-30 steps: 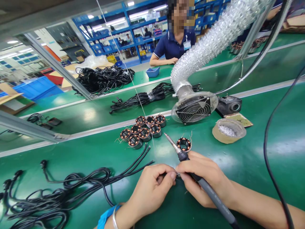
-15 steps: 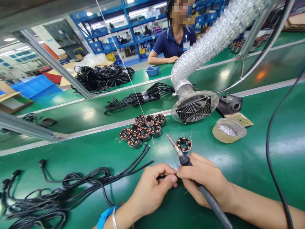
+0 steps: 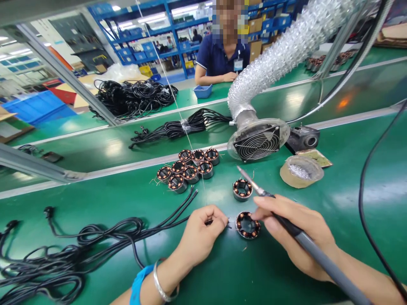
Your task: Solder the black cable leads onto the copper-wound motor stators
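Note:
My left hand [image 3: 203,233] pinches the end of a black cable, whose thin stripped wire ends [image 3: 229,223] poke out past my fingertips. Just right of those ends, a motor stator [image 3: 249,234] with copper windings lies on the bench. Fingertips of my right hand [image 3: 302,233] touch its right edge. That same hand is closed around a soldering iron [image 3: 313,249], its metal tip pointing up and left over the bench. Behind the tip's shaft sits another stator [image 3: 242,196]. A cluster of several stators [image 3: 178,185] stands farther back on the left.
Black cables [image 3: 111,241] lie coiled at left. A fume extractor [image 3: 259,142] on a silver duct [image 3: 270,63] hangs near the back, beside a round tub [image 3: 294,180] and an iron stand [image 3: 302,140]. Across the bench sits a person [image 3: 221,59]. A black cord [image 3: 365,190] hangs at right.
My hands have moved apart. The right hand, with the soldering iron, shifted right and is now at a stator that was not visible before. The cable's wire ends are now exposed.

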Action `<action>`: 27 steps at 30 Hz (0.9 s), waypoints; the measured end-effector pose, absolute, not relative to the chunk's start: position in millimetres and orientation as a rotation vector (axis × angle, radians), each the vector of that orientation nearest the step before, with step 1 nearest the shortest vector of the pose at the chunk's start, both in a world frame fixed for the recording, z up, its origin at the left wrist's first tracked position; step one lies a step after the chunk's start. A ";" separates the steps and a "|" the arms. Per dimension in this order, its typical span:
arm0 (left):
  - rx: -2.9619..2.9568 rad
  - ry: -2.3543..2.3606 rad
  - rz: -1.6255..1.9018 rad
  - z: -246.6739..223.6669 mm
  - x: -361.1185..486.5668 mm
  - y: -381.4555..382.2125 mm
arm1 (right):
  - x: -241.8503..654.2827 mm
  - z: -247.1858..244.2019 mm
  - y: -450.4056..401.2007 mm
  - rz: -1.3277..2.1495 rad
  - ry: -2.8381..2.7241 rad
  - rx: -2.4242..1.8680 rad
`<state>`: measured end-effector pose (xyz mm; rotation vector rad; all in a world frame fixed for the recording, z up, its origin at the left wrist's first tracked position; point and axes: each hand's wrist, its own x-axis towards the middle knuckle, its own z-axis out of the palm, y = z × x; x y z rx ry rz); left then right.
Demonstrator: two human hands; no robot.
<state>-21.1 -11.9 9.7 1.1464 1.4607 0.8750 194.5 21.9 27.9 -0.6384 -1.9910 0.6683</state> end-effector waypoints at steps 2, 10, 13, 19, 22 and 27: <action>1.142 1.477 0.876 9.8 -19.9 -15.4 | 201.8 29.5 15.6 0.704 -1.979 -0.666; 1.170 1.528 0.882 9.9 -16.6 -22.1 | 206.6 23.8 13.2 0.796 -1.879 -0.753; 1.184 1.537 0.883 9.6 -16.2 -22.0 | 205.3 24.9 14.6 0.782 -1.874 -0.766; 1.212 1.551 0.870 10.8 -14.6 -22.5 | 202.5 24.8 15.1 0.789 -1.871 -0.779; 1.227 1.556 0.864 11.4 -14.2 -23.7 | 201.5 25.8 14.9 0.793 -1.875 -0.773; 1.229 1.574 0.833 11.9 -12.9 -23.4 | 199.3 26.6 13.9 0.799 -1.888 -0.757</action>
